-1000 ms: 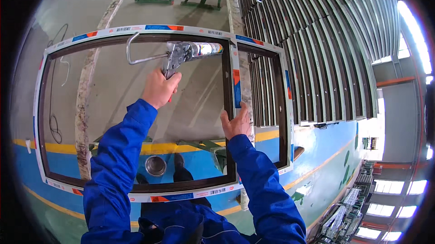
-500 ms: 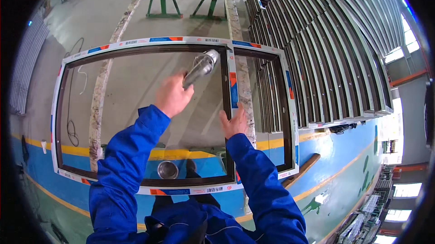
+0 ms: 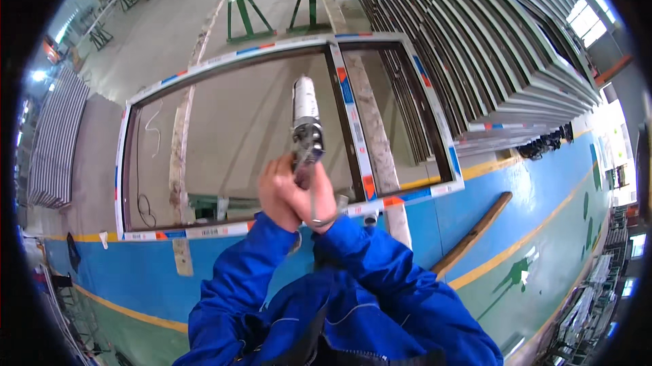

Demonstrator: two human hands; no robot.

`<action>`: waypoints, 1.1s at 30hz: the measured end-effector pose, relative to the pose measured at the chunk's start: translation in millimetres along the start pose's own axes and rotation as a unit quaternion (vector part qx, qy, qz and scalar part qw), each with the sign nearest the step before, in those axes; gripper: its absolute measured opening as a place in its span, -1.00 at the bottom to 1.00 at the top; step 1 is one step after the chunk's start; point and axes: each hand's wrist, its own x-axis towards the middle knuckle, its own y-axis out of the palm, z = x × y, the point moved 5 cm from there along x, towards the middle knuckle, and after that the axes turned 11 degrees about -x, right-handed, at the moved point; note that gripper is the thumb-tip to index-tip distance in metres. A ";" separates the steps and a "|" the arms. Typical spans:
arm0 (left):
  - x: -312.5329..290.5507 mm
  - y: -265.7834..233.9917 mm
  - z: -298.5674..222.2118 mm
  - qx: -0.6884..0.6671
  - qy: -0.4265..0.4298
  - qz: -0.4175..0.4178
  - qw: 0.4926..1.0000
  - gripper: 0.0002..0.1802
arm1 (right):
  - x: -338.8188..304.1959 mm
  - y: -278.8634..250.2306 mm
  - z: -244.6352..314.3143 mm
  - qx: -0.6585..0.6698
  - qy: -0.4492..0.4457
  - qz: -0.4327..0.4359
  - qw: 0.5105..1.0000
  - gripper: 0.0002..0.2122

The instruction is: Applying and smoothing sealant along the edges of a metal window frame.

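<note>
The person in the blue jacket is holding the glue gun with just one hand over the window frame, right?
Not quite. In the head view both hands grip the glue gun: the left hand and the right hand are clasped together on its handle. The blue jacket and the window frame are right.

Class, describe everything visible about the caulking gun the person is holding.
The caulking gun is a grey metal frame carrying a whitish cartridge, its tip pointing up and away from the person. Both hands grip its lower end: the left hand and the right hand are closed around the handle and trigger. It is raised in front of the window frame, apparently not touching it.
</note>
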 end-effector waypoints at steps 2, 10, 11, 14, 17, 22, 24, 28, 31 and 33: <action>-40.2 1.3 -17.3 0.041 0.076 -0.011 0.996 -0.59 | -21.7 -6.9 6.6 0.014 0.046 0.012 0.999 -0.81; -121.2 -18.5 -106.7 -0.184 0.118 0.108 0.970 -0.18 | -128.7 -103.3 65.3 -0.038 0.089 -0.026 0.995 -0.62; -130.7 -20.5 -102.9 -0.239 0.090 0.108 0.961 -0.22 | -134.4 -111.7 76.3 0.018 0.086 0.011 0.996 -0.59; -161.7 23.1 -66.8 -0.583 -0.210 0.149 0.770 -0.26 | -168.6 -149.5 91.1 0.040 0.112 0.094 0.988 -0.53; -169.9 52.2 -94.0 -0.783 -0.290 0.105 0.541 -0.36 | -203.0 -193.4 95.3 0.055 0.158 0.130 0.977 -0.47; -189.1 104.0 -133.0 -0.783 -0.346 0.036 0.515 -0.37 | -232.7 -267.7 99.5 0.045 0.202 0.197 0.958 -0.38; -202.3 122.9 -146.6 -0.772 -0.355 -0.006 0.526 -0.39 | -229.6 -294.2 100.9 0.058 0.220 0.227 0.947 -0.37; -217.3 166.3 -187.8 -0.760 -0.363 -0.079 0.534 -0.46 | -233.3 -356.3 92.2 0.164 0.248 0.264 0.918 -0.34; -223.8 191.0 -200.2 -0.752 -0.364 -0.129 0.534 -0.50 | -233.0 -386.4 94.2 0.244 0.284 0.279 0.884 -0.38; -227.8 204.4 -206.6 -0.742 -0.369 -0.158 0.537 -0.54 | -231.5 -406.6 88.5 0.202 0.346 0.277 0.874 -0.45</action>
